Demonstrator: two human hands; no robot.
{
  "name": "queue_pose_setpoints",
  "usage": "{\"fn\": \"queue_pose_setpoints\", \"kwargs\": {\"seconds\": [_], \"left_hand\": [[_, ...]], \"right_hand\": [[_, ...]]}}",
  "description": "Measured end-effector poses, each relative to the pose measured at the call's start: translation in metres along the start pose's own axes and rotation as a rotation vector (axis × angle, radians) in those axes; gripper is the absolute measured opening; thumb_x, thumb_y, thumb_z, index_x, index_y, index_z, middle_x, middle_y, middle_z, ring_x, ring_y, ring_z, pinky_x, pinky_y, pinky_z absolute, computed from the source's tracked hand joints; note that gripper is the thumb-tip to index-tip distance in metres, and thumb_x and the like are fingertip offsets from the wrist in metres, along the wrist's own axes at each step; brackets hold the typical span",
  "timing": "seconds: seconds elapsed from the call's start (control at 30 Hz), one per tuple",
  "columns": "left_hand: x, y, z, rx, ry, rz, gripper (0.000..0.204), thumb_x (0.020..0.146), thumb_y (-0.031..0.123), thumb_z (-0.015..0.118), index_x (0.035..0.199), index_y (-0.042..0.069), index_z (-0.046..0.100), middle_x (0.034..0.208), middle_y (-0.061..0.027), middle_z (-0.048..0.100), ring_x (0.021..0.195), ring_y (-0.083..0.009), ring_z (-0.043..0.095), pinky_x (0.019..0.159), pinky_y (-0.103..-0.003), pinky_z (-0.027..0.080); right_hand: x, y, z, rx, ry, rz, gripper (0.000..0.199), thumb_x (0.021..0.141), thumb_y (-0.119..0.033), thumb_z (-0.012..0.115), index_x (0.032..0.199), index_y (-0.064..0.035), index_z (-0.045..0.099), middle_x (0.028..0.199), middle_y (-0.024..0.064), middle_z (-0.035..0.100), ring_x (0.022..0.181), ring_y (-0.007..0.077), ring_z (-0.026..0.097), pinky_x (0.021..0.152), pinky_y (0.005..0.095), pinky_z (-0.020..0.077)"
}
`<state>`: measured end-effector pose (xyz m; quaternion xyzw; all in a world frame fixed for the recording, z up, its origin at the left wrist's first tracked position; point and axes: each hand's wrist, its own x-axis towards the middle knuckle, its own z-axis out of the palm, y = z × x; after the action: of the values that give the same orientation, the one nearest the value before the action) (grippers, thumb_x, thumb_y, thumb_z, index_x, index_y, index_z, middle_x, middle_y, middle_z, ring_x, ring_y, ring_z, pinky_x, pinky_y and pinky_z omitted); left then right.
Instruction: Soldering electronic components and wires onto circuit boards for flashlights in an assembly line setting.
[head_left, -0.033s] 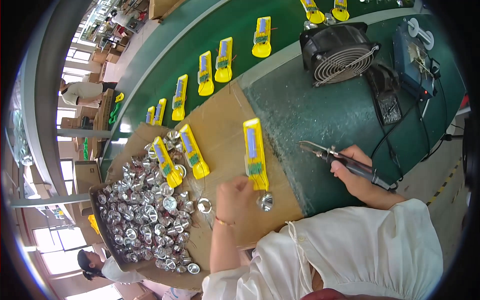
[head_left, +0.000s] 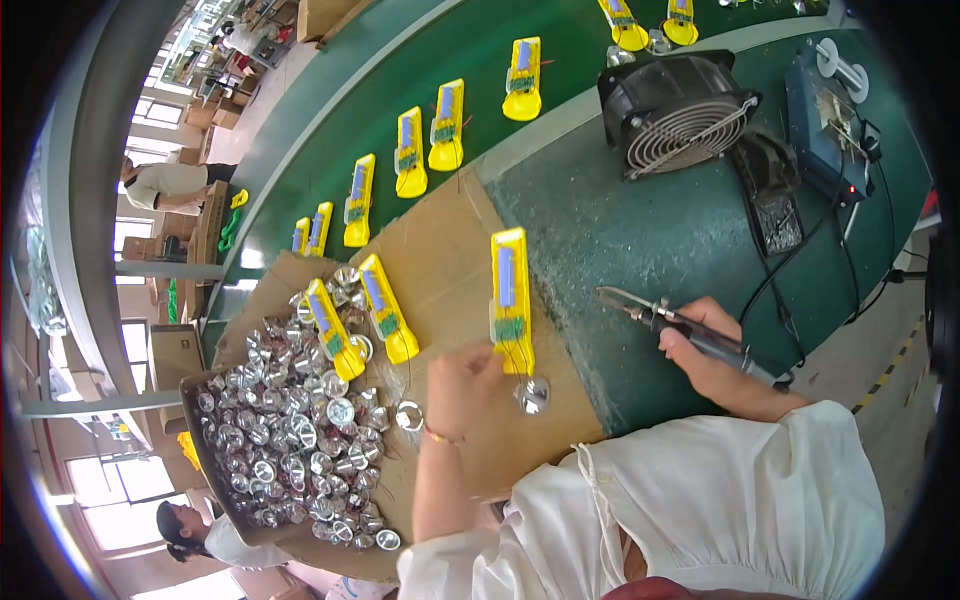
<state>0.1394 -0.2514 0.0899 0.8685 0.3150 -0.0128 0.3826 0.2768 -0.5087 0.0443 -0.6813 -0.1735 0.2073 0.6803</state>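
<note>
My left hand (head_left: pixel 460 384) is closed, its fingertips at the lower left edge of a yellow lamp housing (head_left: pixel 511 265), which it appears to grip. That housing carries a blue-violet cell and a green circuit board with thin wires. A shiny silver reflector cup (head_left: pixel 533 396) lies at its lower end. In my right hand (head_left: pixel 702 345) is a soldering iron (head_left: pixel 715 347), wrapped by the fingers. Its tip points left above the green bench, apart from the housing. Two more yellow housings (head_left: pixel 388 308) lie left of my left hand, one on the reflectors.
A cardboard box (head_left: pixel 193 430) full of silver reflectors stands at left. Beyond the cardboard sheet (head_left: pixel 440 240), several yellow housings sit on a green conveyor (head_left: pixel 385 95). A black fan (head_left: pixel 680 110), a blue soldering station (head_left: pixel 825 125) and its cables occupy the far right.
The yellow housing by my left hand has shifted slightly away from me, its reflector with it. My right hand keeps the soldering iron in nearly the same place.
</note>
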Motion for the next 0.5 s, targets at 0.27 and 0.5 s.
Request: {"fn": "queue_pose_setpoints", "kwargs": {"seconds": [0.27,0.5], "left_hand": [[0.192,0.123,-0.007,0.389,0.013,0.381,0.018,0.070,0.021,0.056,0.066,0.006,0.065,0.066,-0.0144,0.061,0.063,-0.0312,0.061,0.061,-0.038,0.049],[0.318,0.163,0.039,0.149,0.386,0.409,0.024,0.075,0.029,0.062,0.079,0.006,0.068,0.076,-0.0115,0.065,0.072,-0.0258,0.062,0.068,-0.033,0.049]], "right_hand": [[0.010,0.018,0.001,-0.054,0.000,-0.095,0.017,0.074,-0.012,0.069,0.081,-0.0045,0.055,0.059,0.0031,0.056,0.051,0.0086,0.053,0.047,0.0246,0.0403],[0.014,0.025,0.003,-0.025,-0.013,-0.176,0.023,0.067,-0.010,0.072,0.079,-0.0027,0.054,0.063,0.0070,0.059,0.050,0.0164,0.058,0.046,0.0268,0.0433]]}}
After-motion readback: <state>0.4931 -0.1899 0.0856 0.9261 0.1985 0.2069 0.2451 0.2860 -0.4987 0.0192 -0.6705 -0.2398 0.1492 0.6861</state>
